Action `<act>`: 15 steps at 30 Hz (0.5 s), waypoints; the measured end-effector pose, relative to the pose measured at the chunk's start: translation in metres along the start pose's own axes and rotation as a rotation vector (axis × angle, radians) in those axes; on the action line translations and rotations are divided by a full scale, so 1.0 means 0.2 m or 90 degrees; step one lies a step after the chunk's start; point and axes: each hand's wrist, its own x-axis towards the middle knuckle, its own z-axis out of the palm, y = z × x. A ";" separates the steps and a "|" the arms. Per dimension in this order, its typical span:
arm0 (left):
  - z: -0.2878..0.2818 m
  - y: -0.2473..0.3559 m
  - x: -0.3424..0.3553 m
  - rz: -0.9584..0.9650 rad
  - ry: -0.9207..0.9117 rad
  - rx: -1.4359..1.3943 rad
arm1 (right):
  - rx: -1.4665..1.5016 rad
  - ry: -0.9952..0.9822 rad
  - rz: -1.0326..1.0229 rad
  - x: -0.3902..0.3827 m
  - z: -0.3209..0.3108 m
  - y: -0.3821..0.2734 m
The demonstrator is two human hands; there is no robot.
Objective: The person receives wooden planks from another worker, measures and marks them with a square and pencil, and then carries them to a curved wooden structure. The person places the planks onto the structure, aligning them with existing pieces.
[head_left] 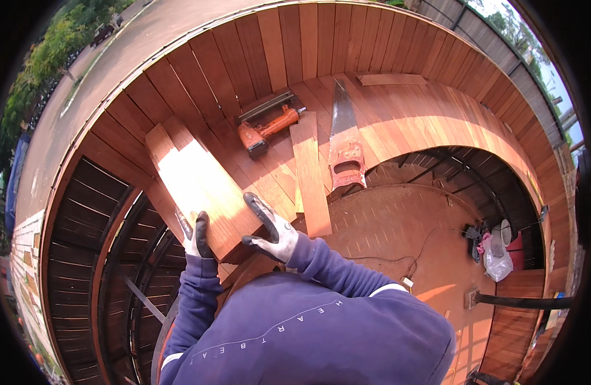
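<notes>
Two wooden planks (209, 196), side by side and brightly sunlit, lie lengthwise on the curved bench to my left. Their near ends are between my gloved hands. My left hand (196, 237) grips the left edge, its thumb on top. At the right near corner, my right hand (273, 231) is pressed to the planks, its thumb by the end. Beyond it lies a narrow wooden strip (311, 173). An orange nail gun (270, 128) rests on its side behind that. To the right is a handsaw (346, 141) with a wooden handle.
The curved wooden bench (436, 109) sweeps right, backed by a slatted wall (346, 38). A short offcut (391, 79) lies by the wall. Below is a reddish floor (385, 224) with a cable, plastic bags (497, 260) and a metal bar (520, 301). Dark slatted framing (84, 218) stands left.
</notes>
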 end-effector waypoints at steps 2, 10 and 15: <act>0.04 0.06 -0.07 -0.016 0.019 0.015 | -0.044 -0.013 -0.027 -0.01 0.01 -0.02; 0.09 0.10 -0.08 -0.030 -0.017 0.066 | -0.069 0.036 -0.002 -0.02 -0.11 -0.01; -0.17 -0.10 -0.27 0.003 -0.009 0.315 | -0.356 0.305 0.198 -0.28 -0.37 0.12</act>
